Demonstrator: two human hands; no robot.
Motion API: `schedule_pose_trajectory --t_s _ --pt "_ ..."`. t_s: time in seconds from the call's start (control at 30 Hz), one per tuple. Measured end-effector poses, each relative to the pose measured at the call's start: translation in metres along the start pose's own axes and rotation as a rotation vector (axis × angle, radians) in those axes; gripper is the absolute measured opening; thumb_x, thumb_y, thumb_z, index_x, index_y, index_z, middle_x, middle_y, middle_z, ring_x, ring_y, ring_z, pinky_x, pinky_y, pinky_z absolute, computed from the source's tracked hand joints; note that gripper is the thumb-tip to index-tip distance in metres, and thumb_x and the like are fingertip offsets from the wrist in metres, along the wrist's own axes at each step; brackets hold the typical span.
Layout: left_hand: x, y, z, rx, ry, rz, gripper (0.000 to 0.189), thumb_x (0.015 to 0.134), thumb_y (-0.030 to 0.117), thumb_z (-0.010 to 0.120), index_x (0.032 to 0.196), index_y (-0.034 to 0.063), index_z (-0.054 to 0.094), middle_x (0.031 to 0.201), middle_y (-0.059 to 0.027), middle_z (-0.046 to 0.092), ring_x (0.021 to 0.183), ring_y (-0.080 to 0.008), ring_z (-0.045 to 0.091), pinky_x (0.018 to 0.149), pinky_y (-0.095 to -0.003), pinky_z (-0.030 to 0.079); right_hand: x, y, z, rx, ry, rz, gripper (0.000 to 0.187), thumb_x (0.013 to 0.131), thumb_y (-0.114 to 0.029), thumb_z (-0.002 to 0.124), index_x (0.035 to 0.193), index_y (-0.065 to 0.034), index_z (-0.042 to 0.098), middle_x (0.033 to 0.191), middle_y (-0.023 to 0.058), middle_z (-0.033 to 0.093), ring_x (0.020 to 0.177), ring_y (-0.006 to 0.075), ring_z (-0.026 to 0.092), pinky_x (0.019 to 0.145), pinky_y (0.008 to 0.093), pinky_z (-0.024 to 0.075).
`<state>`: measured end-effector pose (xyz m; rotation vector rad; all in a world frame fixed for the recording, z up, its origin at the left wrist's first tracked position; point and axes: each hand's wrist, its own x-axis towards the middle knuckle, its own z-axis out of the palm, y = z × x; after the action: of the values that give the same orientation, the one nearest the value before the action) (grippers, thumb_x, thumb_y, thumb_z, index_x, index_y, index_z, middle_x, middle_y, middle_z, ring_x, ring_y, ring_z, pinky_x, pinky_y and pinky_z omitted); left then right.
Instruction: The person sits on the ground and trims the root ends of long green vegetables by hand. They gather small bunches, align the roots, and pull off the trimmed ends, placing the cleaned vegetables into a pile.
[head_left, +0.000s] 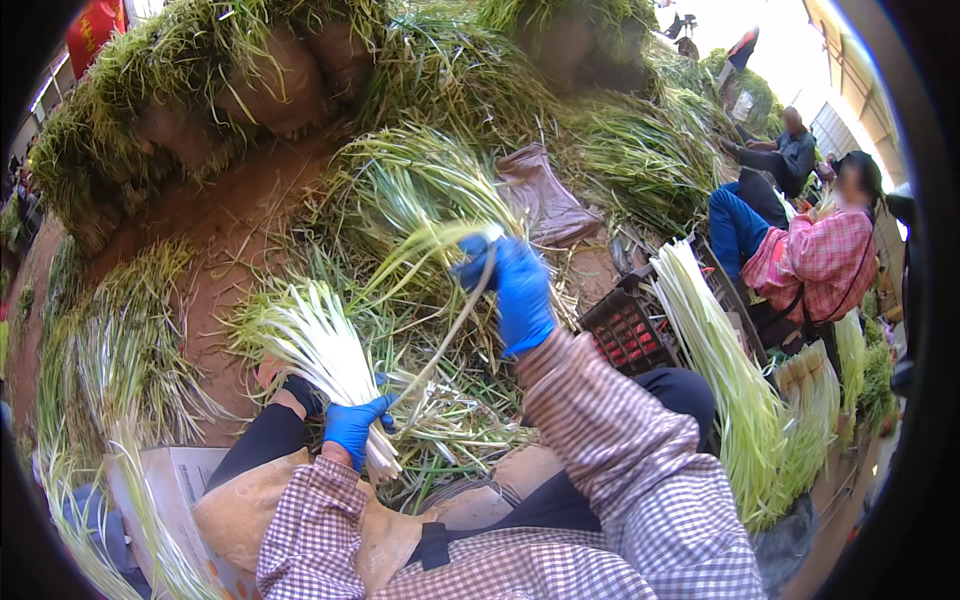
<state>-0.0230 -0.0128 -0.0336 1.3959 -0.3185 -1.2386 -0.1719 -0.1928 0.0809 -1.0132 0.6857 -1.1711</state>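
Over the lap, my left hand (358, 424), in a blue glove, grips a bundle of white-stemmed leafy stalks (330, 349), its pale ends pointing down. My right hand (506, 281), also gloved in blue, is raised farther out, with its fingers closed on a thin pale strand (448, 337). The strand runs slantwise down to my left hand. Yellow-green leaves (420, 251) trail blurred beside the right fingers. Past this hand lies a heap of green and pale stalks (427, 176). Loose trimmings (465, 420) cover the ground between my knees.
At right are a black plastic crate (630, 326), long bundles of pale stalks (712, 360) and a seated person in a pink checked shirt (817, 255). A cardboard box (187, 487) stands at lower left. More stalks (127, 352) lie at left; large piles (450, 67) rise ahead, near a brown sack (547, 195).
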Motion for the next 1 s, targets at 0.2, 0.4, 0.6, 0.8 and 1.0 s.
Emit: schedule_pose_trajectory --t_s 0.2,0.4,0.6,0.8,1.0 --pt "0.016 -0.047 -0.026 0.736 0.085 -0.165 0.026 0.068 -0.002 0.062 0.093 -0.0014 0.057 0.066 -0.0098 0.060 0.048 -0.0199 0.057 0.043 -0.0305 0.047 0.086 -0.138 -0.010 -0.124 0.084 -0.414 0.030 0.089 -0.026 0.038 0.086 -0.0055 0.060 0.071 0.0016 0.061 0.049 0.0049 0.046 0.047 0.0174 0.0408" --pt "0.008 -0.031 -0.018 0.103 -0.251 -0.308 0.036 0.070 -0.001 0.060 0.105 0.0015 0.052 0.092 -0.0103 0.058 0.073 -0.0229 0.059 0.057 -0.0321 0.050 0.084 -0.079 -0.012 0.054 -0.045 0.076 0.025 0.086 -0.020 0.043 0.090 0.0000 0.058 0.070 0.0060 0.059 0.049 0.0051 0.045 0.041 0.0163 0.0385" --pt "-0.019 0.008 0.005 -0.261 -0.456 -0.248 0.053 0.073 0.005 0.060 0.120 0.0027 0.037 0.114 -0.0110 0.050 0.103 -0.0232 0.051 0.071 -0.0318 0.047 0.026 0.078 0.005 0.243 0.052 0.406 0.024 0.080 -0.023 0.054 0.092 -0.0018 0.059 0.073 0.0065 0.056 0.061 0.0114 0.052 0.051 0.0158 0.0383" --pt "-0.030 -0.003 0.019 -0.336 -0.520 -0.371 0.057 0.073 0.004 0.060 0.123 0.0005 0.033 0.116 -0.0162 0.047 0.101 -0.0271 0.051 0.083 -0.0348 0.044 -0.002 0.134 0.027 0.227 0.054 0.581 0.023 0.082 -0.024 0.055 0.095 -0.0055 0.056 0.077 0.0066 0.060 0.064 0.0144 0.059 0.056 0.0214 0.0452" --pt "-0.025 -0.011 0.022 -0.384 -0.508 -0.470 0.056 0.074 0.004 0.060 0.123 0.0001 0.033 0.107 -0.0160 0.052 0.097 -0.0267 0.053 0.080 -0.0348 0.045 0.003 0.147 0.022 0.023 0.014 0.599 0.028 0.080 -0.019 0.058 0.100 -0.0001 0.054 0.088 0.0063 0.060 0.075 0.0133 0.060 0.061 0.0203 0.0452"
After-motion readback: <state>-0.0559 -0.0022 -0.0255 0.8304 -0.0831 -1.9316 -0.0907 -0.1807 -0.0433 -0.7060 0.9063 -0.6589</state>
